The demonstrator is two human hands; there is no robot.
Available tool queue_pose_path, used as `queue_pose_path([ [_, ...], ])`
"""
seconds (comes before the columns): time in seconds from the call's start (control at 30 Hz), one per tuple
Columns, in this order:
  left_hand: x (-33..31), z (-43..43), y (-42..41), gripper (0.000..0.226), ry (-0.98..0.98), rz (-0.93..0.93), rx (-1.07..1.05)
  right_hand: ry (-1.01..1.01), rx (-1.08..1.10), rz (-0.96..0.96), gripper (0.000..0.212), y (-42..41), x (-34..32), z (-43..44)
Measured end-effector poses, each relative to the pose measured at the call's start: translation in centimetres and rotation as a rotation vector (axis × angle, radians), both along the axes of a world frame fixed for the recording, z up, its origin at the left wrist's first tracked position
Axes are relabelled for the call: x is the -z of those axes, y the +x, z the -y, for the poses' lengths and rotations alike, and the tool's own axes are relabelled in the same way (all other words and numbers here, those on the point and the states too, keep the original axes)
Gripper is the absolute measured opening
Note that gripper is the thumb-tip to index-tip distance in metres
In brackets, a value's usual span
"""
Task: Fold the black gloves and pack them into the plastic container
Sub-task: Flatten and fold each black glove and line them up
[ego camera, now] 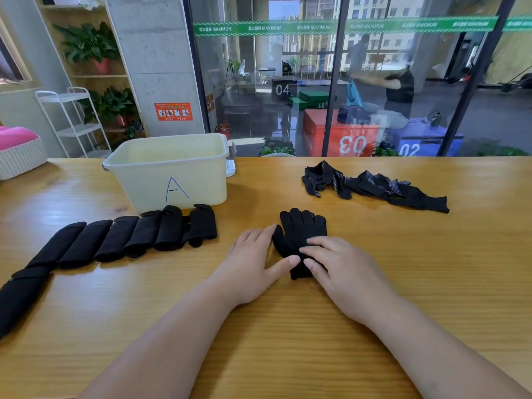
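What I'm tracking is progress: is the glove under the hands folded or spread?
Spread. The glove lies flat and full-length on the table; the left hand and right hand touch it.

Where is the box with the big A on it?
In the head view, the plastic container stands on the wooden table, left of the middle, right behind the row of folded gloves.

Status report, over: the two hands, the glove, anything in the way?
Left hand open, touching glove; right hand open, flat on it. Folded gloves in a row before container. Nothing blocks the hands.
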State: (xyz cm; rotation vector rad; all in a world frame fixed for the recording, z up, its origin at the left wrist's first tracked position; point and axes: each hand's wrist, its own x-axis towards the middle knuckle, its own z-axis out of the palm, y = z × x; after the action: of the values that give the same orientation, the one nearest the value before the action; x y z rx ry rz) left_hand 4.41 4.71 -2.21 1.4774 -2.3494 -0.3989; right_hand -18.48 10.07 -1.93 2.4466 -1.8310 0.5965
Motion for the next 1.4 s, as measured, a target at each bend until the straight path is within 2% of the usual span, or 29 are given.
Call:
queue_pose_path([
  [0.17,0.4,0.1,-0.2,0.093,-0.064,0.088,0.004,0.072,0.059,0.01,0.049,0.4,-0.5,0.4],
  [0.37,0.5,0.1,-0.3,0.092,-0.088,0.108,-0.002,0.338,0.132,-0.098,0.068,0.5,-0.8,1.4],
  [0.53,0.6,0.2,-0.3,0.094,-0.08,0.114,-0.006,0.294,0.164,-0.105,0.065,1.5,-1.8,2.9],
  [0.67,0.5,0.1,-0.4,0.094,-0.08,0.137,-0.01,0.401,0.166,-0.122,0.068,2.0,-1.9,4.8],
  [0.77,0.5,0.1,-0.5,0.095,-0.076,0.143,-0.015,0.384,0.227,-0.179,0.067,2.5,-2.4,5.8],
  [0.9,0.3,0.2,-0.5,0.09,-0.093,0.135,-0.011,0.316,0.179,-0.184,0.066,3.5,-2.8,7.5],
  [1.0,0.4,0.2,-0.5,0.085,-0.096,0.133,-0.015,0.391,0.13,-0.205,0.071,3.6,-1.7,8.8],
  [1.1,0.5,0.4,-0.5,0.081,-0.099,0.096,-0.03,0.429,0.163,-0.231,0.072,3.6,-1.2,9.6],
  [1.23,0.4,0.8,-0.3,0.071,-0.114,-0.047,-0.074,0.354,0.193,-0.231,0.077,4.8,-1.5,10.6],
  [1.4,0.3,1.0,0.0,0.068,-0.138,-0.132,-0.111,0.417,0.226,-0.184,0.087,5.3,-0.5,11.8],
])
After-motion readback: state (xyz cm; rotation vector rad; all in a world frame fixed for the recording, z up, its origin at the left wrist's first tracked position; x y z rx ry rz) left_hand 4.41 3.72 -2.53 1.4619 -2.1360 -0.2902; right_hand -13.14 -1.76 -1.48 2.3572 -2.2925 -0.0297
